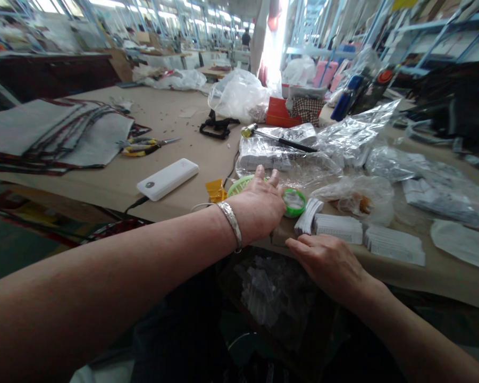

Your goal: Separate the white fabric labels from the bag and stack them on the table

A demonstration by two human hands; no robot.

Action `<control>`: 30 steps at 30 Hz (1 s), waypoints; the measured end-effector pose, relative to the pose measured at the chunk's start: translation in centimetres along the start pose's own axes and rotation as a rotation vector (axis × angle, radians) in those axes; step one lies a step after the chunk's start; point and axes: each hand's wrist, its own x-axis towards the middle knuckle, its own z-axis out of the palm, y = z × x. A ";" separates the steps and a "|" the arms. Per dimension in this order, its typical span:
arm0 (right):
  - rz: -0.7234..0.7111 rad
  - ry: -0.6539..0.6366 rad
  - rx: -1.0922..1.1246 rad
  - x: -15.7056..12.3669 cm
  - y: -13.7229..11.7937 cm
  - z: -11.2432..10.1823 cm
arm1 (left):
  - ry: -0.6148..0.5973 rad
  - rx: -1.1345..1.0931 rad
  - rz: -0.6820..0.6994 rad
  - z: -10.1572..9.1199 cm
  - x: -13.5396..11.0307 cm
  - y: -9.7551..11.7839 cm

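My left hand (pixel 260 205), a silver bangle on its wrist, reaches over the table edge with fingers curled over a small green-rimmed lid (pixel 295 202); what the fingers grip is hidden. A light green round basket (pixel 239 184) shows just behind that hand. My right hand (pixel 327 261) lies at the near table edge, fingers together and pointing left, below stacks of white labels (pixel 337 227). Nothing shows in it.
A white power bank (pixel 168 178) with a cable lies to the left, scissors (pixel 143 144) and grey fabric pieces (pixel 59 133) beyond. Clear plastic bags (pixel 354 135), a hammer (pixel 277 138) and an orange box (pixel 278 113) crowd the right. A bag of small clear parts (pixel 271 292) rests in my lap.
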 end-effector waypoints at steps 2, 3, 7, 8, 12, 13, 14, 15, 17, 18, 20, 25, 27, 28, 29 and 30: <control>-0.018 0.002 0.009 -0.1 0.2 -0.2 | -0.012 0.024 -0.002 -0.2 0.0 0.1; -0.015 0.011 0.012 -0.1 0.3 -0.2 | -0.010 0.029 -0.004 -0.3 0.0 0.2; 0.018 0.044 0.002 0.2 0.2 0.2 | 0.022 0.005 -0.002 0.0 0.2 0.1; 0.019 0.040 -0.006 0.2 0.2 0.2 | 0.031 -0.012 -0.002 0.1 0.2 0.1; -0.029 0.017 -0.026 0.0 0.0 0.3 | 0.025 -0.030 -0.007 0.2 0.2 0.0; -0.044 0.017 -0.023 -0.1 0.0 0.3 | 0.017 -0.014 -0.004 0.2 0.2 0.0; -0.053 0.020 -0.020 -0.2 0.1 0.3 | 0.010 0.004 -0.002 0.1 0.2 0.1; -0.053 0.024 -0.019 -0.2 0.2 0.3 | 0.008 0.015 -0.001 0.0 0.1 0.1; -0.035 0.032 -0.026 -0.3 0.3 0.3 | 0.017 0.011 0.000 -0.1 0.1 0.2; -0.023 0.033 -0.034 -0.2 0.3 0.3 | 0.021 0.003 -0.002 -0.1 0.1 0.2; -0.015 0.032 -0.049 -0.2 0.2 0.3 | 0.026 -0.014 -0.005 -0.1 0.1 0.2; -0.084 0.031 -0.029 -0.2 0.2 0.2 | 0.040 -0.032 -0.006 0.2 0.2 0.1; -0.060 0.048 -0.032 -0.1 0.3 0.3 | 0.020 0.001 -0.002 0.3 0.2 0.1; -0.043 0.054 -0.036 -0.1 0.4 0.3 | 0.009 0.018 0.000 0.3 0.2 0.1; -0.033 0.053 -0.039 -0.1 0.4 0.4 | 0.003 0.028 0.000 0.3 0.3 0.1; -0.032 0.049 -0.038 -0.1 0.4 0.4 | 0.003 0.028 -0.002 0.3 0.3 0.1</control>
